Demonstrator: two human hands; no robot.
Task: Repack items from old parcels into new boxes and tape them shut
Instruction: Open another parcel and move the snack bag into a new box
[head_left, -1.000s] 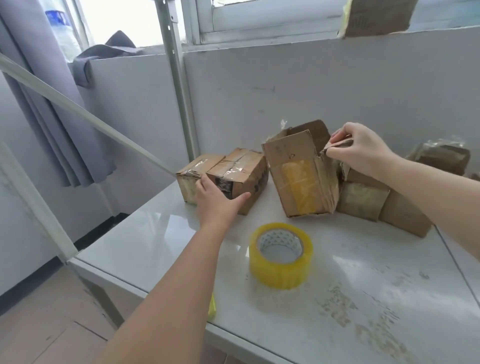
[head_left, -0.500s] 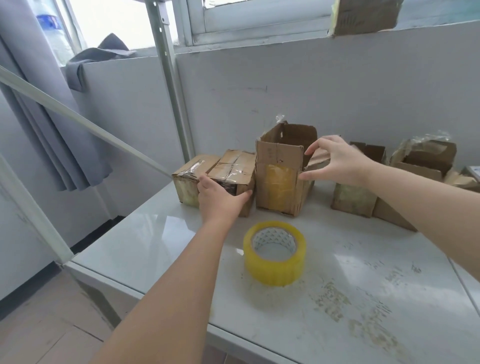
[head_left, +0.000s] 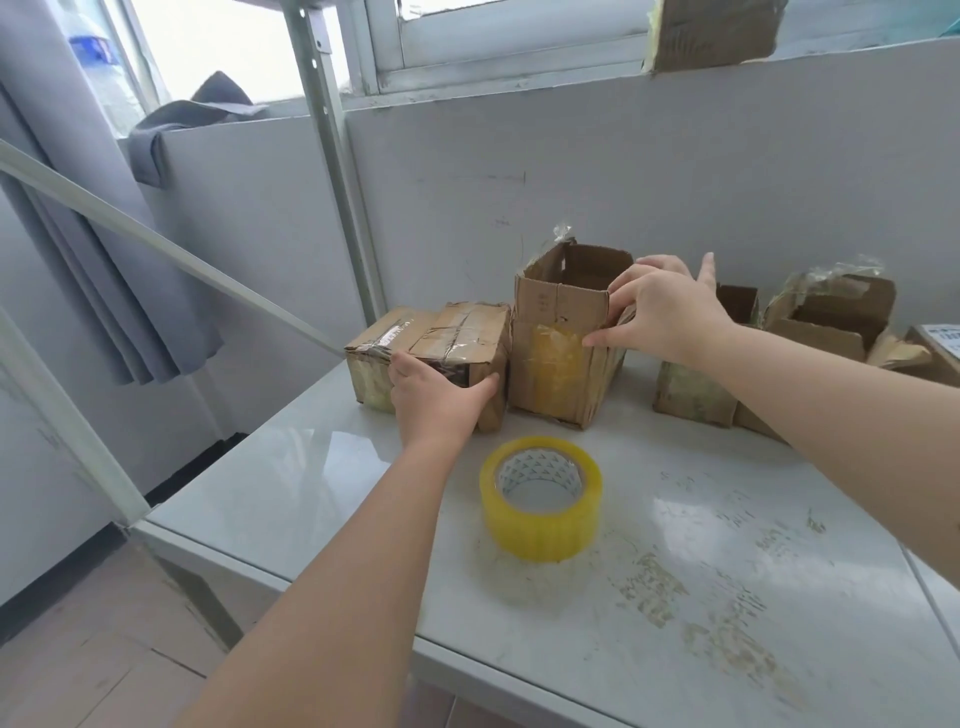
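An open cardboard box (head_left: 558, 358) with yellow tape on its front stands upright at the back of the white table (head_left: 675, 597). My right hand (head_left: 665, 312) holds its right upper corner, thumb on the front face and fingers over the rim. Left of it and touching it sits a taped-shut parcel (head_left: 457, 332), with a second taped parcel (head_left: 374, 358) beside that. My left hand (head_left: 436, 397) grips the front of the nearer taped parcel. A roll of yellow packing tape (head_left: 540, 499) lies flat in front of the boxes.
More open cardboard boxes (head_left: 826, 322) with plastic wrap stand at the back right, one small one (head_left: 696, 389) behind my right forearm. A wall runs behind the table. A metal rack post (head_left: 332, 156) and a slanted bar stand at the left, beside a grey curtain.
The open box went from tilted in my right hand to standing upright on the table next to the taped parcel. My left hand stayed on the taped parcel.
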